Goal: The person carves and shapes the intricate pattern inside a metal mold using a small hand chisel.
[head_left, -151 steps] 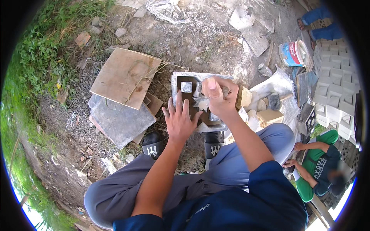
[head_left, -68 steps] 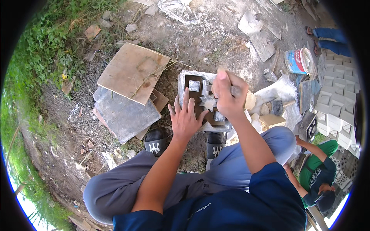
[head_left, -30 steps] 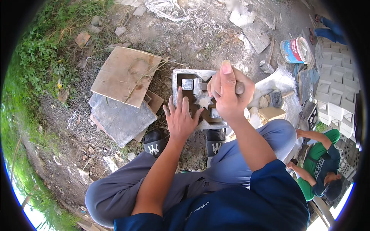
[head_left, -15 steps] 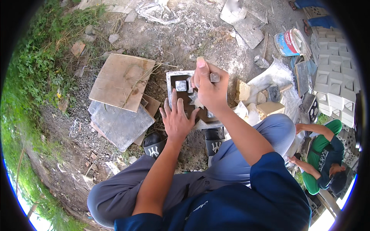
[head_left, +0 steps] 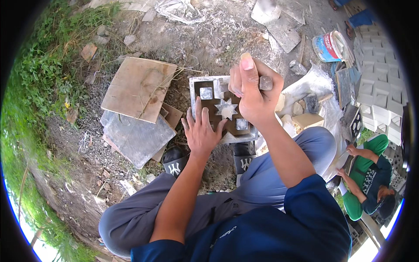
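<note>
A square grey mould [head_left: 222, 139] stands on the ground between my feet, with a star-shaped core [head_left: 226, 109] in the middle. Square blocks sit near its corners, one block [head_left: 206, 93] at the far left and another block [head_left: 242, 124] at the near right. Brown material lies between these pieces. My left hand [head_left: 203, 131] rests open on the mould's left side, fingers spread. My right hand [head_left: 259, 89], closed and raised over the right side, grips a grey rod [head_left: 265, 83]; only its blunt end shows, and my fist hides the rest.
Left of the mould lie stacked boards [head_left: 137, 89]. To the right, a plastic sack [head_left: 325, 87] carries stones and broken lumps, with a paint bucket [head_left: 329, 47] beyond. Pale moulded blocks [head_left: 379, 78] are stacked at far right. Another person [head_left: 369, 174] works at lower right.
My right hand has moved right and up with the rod, uncovering the star core and near-right block. My left hand stays almost in place on the mould.
</note>
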### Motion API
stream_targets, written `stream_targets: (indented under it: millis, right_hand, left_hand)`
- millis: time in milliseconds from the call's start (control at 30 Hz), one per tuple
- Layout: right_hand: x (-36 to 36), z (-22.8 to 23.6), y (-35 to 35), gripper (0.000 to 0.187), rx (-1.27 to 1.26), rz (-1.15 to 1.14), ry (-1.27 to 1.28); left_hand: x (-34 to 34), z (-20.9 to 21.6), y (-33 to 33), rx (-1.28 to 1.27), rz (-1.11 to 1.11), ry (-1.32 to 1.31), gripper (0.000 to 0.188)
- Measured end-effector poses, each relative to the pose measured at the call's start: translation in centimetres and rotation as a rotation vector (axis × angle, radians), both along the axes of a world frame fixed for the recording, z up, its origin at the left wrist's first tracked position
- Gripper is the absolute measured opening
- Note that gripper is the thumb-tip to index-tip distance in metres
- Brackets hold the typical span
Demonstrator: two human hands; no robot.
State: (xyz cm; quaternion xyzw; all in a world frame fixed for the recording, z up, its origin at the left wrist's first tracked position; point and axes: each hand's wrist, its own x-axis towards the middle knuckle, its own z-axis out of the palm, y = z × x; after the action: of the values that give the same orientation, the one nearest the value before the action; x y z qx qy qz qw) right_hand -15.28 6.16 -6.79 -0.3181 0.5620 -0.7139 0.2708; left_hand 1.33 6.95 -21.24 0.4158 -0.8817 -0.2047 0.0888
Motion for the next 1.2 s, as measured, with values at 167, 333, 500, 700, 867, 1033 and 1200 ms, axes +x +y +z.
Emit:
stream_targets:
  millis: [167, 333, 500, 700, 867, 1033, 1200]
  right_hand:
    - [0.0, -0.2, 0.6, 0.045, -0.022, 0.055, 0.162]
    - [-0.1, -4.4, -0.5, 0.049, 0.222, 0.014, 0.11]
    - [0.7, -2.2, 0.1, 0.05, 0.111, 0.039, 0.155]
    - [0.9, -3.8, -0.4, 0.046, 0.306, 0.052, 0.183]
    - [0.5, -4.9, 0.4, 0.047, 0.19, 0.097, 0.111]
    - [-0.6, -3.9, -0.5, 0.046, 0.091, 0.149, -0.069]
    - [-0.3, -1.4, -0.6, 0.076, -0.182, 0.21, 0.025]
  left_hand:
    - [-0.1, 0.1, 0.0, 0.003, -0.006, 0.001, 0.074]
    - [-0.3, -0.2, 0.2, -0.011, -0.011, 0.02, 0.07]
    - [0.1, -0.3, 0.0, 0.013, -0.021, -0.015, 0.077]
    - [-0.2, 0.2, 0.2, 0.022, -0.007, -0.003, 0.07]
    - [-0.1, 0.2, 0.3, 0.04, -0.012, -0.021, 0.073]
    - [-0.1, 0.1, 0.1, 0.02, -0.01, -0.044, 0.085]
    - [0.0, 0.2, -0.1, 0.0, -0.001, -0.021, 0.085]
